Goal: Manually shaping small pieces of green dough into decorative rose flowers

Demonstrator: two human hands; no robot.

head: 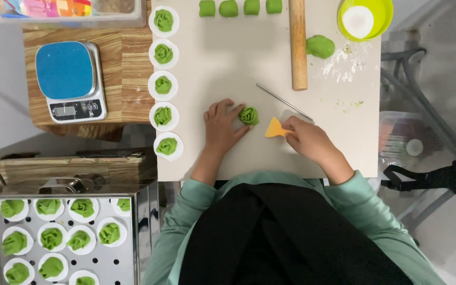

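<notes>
Left hand (221, 125) rests flat on the pale worktop (222, 63), fingers spread and loose, fingertips touching the left side of a green dough rose (248, 115); grip open, nothing clasped. Right hand (306, 138) just right of it, grip closed on a small orange scraper (275, 129), blade pointing left toward the rose but apart from it. Rose sits mid-worktop, between the two hands.

Left edge of worktop: a column of five white paper rounds (163, 84), each carrying one finished green rose. Far edge: four small green dough pieces (239, 7) in a row. Right of these, a wooden rolling pin (298, 45) lying near-to-far, a green dough lump (320, 46) beside it, and a lime-green bowl (382, 16) holding something white, probably flour. Thin metal rod (283, 101) lies slantwise behind the right hand.

Left, on a wooden block (125, 68): kitchen scale (70, 81) with blue top, nothing on it.

Near left: perforated steel tray (122, 264), holding rows of green roses on white paper rounds.
</notes>
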